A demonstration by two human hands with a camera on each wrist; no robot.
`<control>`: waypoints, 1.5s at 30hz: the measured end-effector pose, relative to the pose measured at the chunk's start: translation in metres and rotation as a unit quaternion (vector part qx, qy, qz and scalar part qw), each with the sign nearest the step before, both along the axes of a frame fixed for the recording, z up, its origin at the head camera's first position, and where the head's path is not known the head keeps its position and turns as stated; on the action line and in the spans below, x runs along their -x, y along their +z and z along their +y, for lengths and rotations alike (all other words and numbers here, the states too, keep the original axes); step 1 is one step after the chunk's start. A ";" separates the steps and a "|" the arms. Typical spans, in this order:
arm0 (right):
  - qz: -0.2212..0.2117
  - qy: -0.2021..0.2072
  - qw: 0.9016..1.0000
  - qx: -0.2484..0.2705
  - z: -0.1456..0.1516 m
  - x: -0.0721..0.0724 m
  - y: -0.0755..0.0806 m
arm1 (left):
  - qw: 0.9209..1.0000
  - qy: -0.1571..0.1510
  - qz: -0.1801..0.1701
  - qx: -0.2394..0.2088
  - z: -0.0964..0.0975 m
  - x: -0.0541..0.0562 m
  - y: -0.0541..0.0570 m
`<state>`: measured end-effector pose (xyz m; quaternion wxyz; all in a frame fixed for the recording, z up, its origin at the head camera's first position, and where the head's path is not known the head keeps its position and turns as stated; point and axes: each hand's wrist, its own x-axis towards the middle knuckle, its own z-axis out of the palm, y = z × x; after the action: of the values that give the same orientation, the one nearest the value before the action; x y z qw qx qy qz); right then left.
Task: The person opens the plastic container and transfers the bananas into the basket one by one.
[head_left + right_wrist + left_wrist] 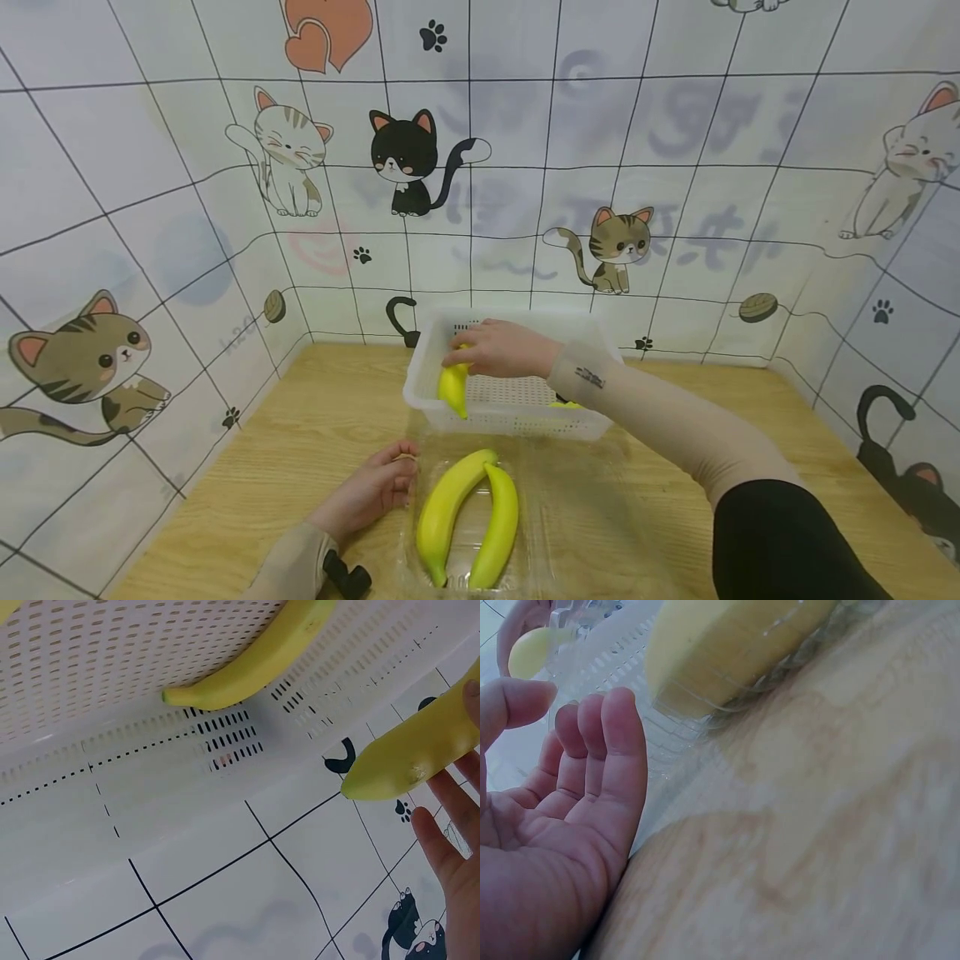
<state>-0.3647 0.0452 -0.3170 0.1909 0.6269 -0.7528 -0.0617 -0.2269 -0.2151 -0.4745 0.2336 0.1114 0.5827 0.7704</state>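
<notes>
In the head view, my right hand (506, 348) grips a yellow banana (453, 390) over the left end of the white perforated basket (517, 423). The right wrist view shows this banana (412, 757) between thumb and fingers, and another banana (262, 667) lying inside the basket. My left hand (375, 492) rests at the left edge of a clear plastic container (468, 533), its fingers loosely bent with nothing in the palm; whether they touch the edge is unclear. Two bananas lie side by side in that container, a left one (450, 508) and a right one (501, 525).
The container's transparent lid (585, 508) lies unfolded to the right on the wooden table (322, 400). Behind the basket stands a tiled-pattern wall (510, 200) with cat drawings. My right forearm (660, 417) covers the basket's right end, where a bit of yellow shows.
</notes>
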 end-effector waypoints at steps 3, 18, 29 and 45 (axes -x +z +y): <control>-0.009 -0.002 1.000 0.001 -0.001 0.003 -0.002 | 1.000 0.002 -0.003 -0.003 0.000 0.000 0.000; -0.037 -0.044 0.998 -0.005 -0.002 0.025 0.000 | 1.000 0.002 0.000 0.001 0.000 0.002 -0.002; -0.034 -0.044 0.998 -0.020 0.000 0.038 -0.008 | 1.000 0.001 0.000 -0.003 -0.001 0.001 0.000; -0.019 -0.029 0.998 -0.057 -0.007 0.050 -0.038 | 1.000 0.001 0.001 -0.007 -0.001 0.002 -0.002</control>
<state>-0.4144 0.0385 -0.3553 0.1384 0.6158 -0.7694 -0.0982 -0.2292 -0.2158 -0.4763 0.2310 0.1130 0.5780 0.7744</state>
